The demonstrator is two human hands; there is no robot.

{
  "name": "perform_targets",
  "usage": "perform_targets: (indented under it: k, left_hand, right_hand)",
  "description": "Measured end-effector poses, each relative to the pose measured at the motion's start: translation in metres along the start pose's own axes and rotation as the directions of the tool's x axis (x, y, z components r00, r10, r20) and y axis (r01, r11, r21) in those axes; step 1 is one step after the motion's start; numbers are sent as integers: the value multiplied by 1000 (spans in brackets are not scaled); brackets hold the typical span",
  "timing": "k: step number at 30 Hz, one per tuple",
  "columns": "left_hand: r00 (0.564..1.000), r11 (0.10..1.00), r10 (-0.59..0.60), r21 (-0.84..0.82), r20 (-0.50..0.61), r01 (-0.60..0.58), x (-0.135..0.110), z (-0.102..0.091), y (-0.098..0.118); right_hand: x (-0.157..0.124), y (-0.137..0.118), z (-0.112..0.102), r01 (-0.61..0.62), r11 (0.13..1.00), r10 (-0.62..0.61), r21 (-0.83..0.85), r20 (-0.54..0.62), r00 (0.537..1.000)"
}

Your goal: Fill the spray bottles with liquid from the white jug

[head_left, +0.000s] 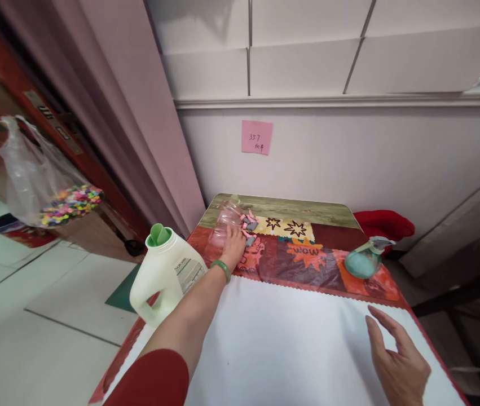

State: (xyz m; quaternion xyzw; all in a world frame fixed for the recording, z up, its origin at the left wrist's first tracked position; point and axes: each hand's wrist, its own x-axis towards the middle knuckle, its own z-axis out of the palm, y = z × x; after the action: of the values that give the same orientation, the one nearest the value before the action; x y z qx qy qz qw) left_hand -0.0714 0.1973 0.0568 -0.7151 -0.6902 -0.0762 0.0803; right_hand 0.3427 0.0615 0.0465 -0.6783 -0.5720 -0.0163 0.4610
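Note:
My left hand (pixel 232 246) reaches far across the table and rests on a clear plastic bag (pixel 226 221) with pink and grey clips (pixel 249 224) beside it; the fingers curl on the bag. A green bangle sits on that wrist. My right hand (pixel 396 361) hovers open over the white cloth (pixel 290 338) at the near right, fingers spread, holding nothing. A white detergent jug (pixel 164 273) with a green cap stands at the table's left edge, next to my left forearm.
A teal spray bottle (pixel 364 260) lies on the patterned tablecloth (pixel 307 259) at the right. A red item (pixel 383 224) sits behind it. A pink note (pixel 256 137) is stuck on the wall. A plastic bag of coloured beads (pixel 49 186) hangs at left.

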Motion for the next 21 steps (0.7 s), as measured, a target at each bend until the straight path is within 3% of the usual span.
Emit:
perform_targets:
  k: [6,9,12,15,17,19,20,21]
  left_hand:
    - [999,954,-49,-296,-16,42,-7,-23,17]
    - [994,856,-99,-514,-51,59,-19,-47,41]
    - [992,651,-119,-757,-30,55,-37,-73,73]
    - [996,336,-76,-939,55,77,-59,-93,104]
    - [992,137,-62,-984,110,118,-73,-103,120]
    - [984,-8,-73,-987,161,161,-86,-111,129]
    - [979,-61,-84,-982,184,180,-93,-114,131]
    - [973,-105,-99,-975,206,196,-100,-117,131]
  right_hand:
    - [-5,-7,-1,38,997,-41,63,49,998]
    - [-11,-22,8,-75,968,18,239,231,973]
    - [-14,-55,21,-235,882,-2,408,504,864]
    - [-14,-96,26,-399,760,-6,513,619,785]
    - [-14,-120,23,-596,619,2,512,758,653]
    - [-15,-135,18,-736,461,-109,495,855,507]
    - [-17,-140,15,-770,406,-154,492,868,473]
    - [-19,-143,12,-782,373,-170,499,865,472]
